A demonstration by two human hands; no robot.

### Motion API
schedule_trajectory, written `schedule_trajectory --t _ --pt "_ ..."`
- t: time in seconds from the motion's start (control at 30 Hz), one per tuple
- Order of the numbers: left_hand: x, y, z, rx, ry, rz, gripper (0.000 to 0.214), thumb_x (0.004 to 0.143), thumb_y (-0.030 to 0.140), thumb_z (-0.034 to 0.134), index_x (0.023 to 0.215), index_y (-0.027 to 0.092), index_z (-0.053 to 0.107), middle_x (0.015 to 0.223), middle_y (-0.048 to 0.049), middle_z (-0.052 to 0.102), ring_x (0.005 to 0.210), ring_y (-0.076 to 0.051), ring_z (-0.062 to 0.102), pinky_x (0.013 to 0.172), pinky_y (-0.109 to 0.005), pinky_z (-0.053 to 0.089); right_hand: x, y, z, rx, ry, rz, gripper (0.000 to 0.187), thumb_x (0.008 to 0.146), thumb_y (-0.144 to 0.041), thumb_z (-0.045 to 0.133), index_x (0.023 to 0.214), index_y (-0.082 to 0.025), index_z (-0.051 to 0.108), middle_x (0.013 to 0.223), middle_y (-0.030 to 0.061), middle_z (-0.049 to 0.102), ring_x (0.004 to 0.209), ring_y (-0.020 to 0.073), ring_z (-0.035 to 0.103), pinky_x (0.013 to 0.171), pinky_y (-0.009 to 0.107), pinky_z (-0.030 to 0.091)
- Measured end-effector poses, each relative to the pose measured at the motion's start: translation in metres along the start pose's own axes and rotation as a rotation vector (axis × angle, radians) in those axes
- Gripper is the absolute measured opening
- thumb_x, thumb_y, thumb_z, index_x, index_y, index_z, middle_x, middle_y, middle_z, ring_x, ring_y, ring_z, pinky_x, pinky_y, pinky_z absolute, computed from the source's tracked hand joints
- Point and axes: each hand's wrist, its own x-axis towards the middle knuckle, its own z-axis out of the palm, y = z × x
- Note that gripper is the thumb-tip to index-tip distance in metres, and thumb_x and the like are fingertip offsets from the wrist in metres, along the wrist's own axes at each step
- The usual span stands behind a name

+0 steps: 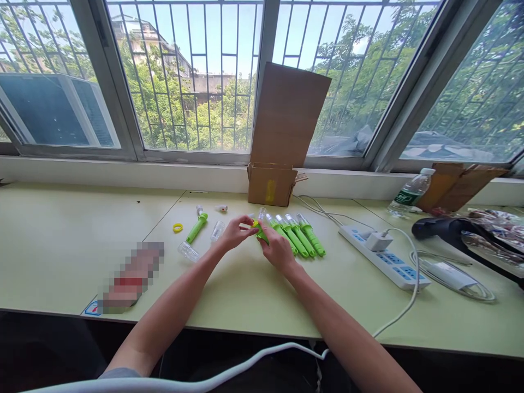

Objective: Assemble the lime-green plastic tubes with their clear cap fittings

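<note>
Apparently to steady the work from both sides, the left hand [236, 232] pinches a yellow band [255, 224] while the right hand [279, 248] grips the green stick [262, 236] at it. At three o'clock, sticks [313, 238] lie aligned, probably for order; at nine, a loose stick [197, 228], clear cap [218, 231] and ring [177, 227] sit within reach on the desk [229, 295].

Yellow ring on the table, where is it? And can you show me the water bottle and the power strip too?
Yellow ring [177, 231]: head view, near edge of its band.
Water bottle [408, 197]: head view, its green label.
Power strip [388, 258]: head view, its socket face.
</note>
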Motion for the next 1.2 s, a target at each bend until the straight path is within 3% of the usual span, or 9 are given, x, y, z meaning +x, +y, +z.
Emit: schedule_trajectory --t 0.27,0.43,0.53,0.7,0.87,1.2 --pt "0.001 -0.005 0.004 0.184 0.049 0.127 0.028 0.078 0.044 0.067 0.085 0.018 0.062 0.085 -0.0027 0.064 0.083 -0.015 0.063 0.082 -0.036 0.055 0.001 0.012 0.008 0.213 0.112 -0.053 0.062 0.091 -0.028 0.049 0.15 -0.02 0.03 0.125 0.012 0.063 0.104 0.0271 0.064 0.084 0.037 0.053" --pt "0.0 -0.007 0.006 0.191 0.069 0.163 0.027 0.078 0.044 0.067 0.085 0.018 0.062 0.085 -0.0024 0.065 0.079 -0.014 0.064 0.08 -0.036 0.057 0.001 0.009 0.005 0.376 0.123 -0.006 0.062 0.089 -0.034 0.052 0.147 -0.017 0.037 0.123 0.013 0.064 0.102 0.0272 0.064 0.081 0.037 0.054" --pt "-0.001 -0.006 0.007 0.17 0.084 0.172 0.027 0.078 0.044 0.068 0.084 0.018 0.061 0.084 -0.002 0.064 0.077 -0.013 0.064 0.08 -0.036 0.058 0.001 0.004 0.002 0.45 0.122 0.031 0.061 0.087 -0.037 0.054 0.143 -0.015 0.043 0.112 0.0125 0.069 0.093 0.0261 0.066 0.08 0.036 0.053" --pt "-0.001 -0.004 0.008 0.106 0.09 0.166 0.03 0.077 0.045 0.069 0.082 0.017 0.059 0.082 -0.0013 0.062 0.077 -0.013 0.064 0.08 -0.035 0.059 0.001 -0.003 -0.003 0.6 0.105 0.139 0.064 0.083 -0.041 0.058 0.14 -0.013 0.048 0.085 0.0075 0.07 0.067 0.0194 0.063 0.062 0.029 0.052" --pt "-0.001 -0.002 0.009 0.052 0.094 0.121 0.033 0.074 0.046 0.071 0.081 0.017 0.058 0.08 -0.0007 0.062 0.076 -0.013 0.063 0.08 -0.035 0.058 0.0 -0.007 -0.003 0.844 0.043 0.249 0.07 0.08 -0.043 0.061 0.142 -0.015 0.045 0.064 -0.002 0.06 0.041 0.0097 0.043 0.04 0.023 0.039" --pt "-0.002 0.003 0.011 -0.013 0.111 0.061 0.037 0.07 0.048 0.074 0.081 0.017 0.056 0.077 -0.0008 0.062 0.077 -0.014 0.064 0.078 -0.034 0.057 0.001 -0.013 -0.006 1.122 -0.005 0.348 0.08 0.073 -0.045 0.068 0.143 -0.018 0.042 0.059 -0.0071 0.053 0.034 0.0069 0.04 0.029 0.02 0.032"
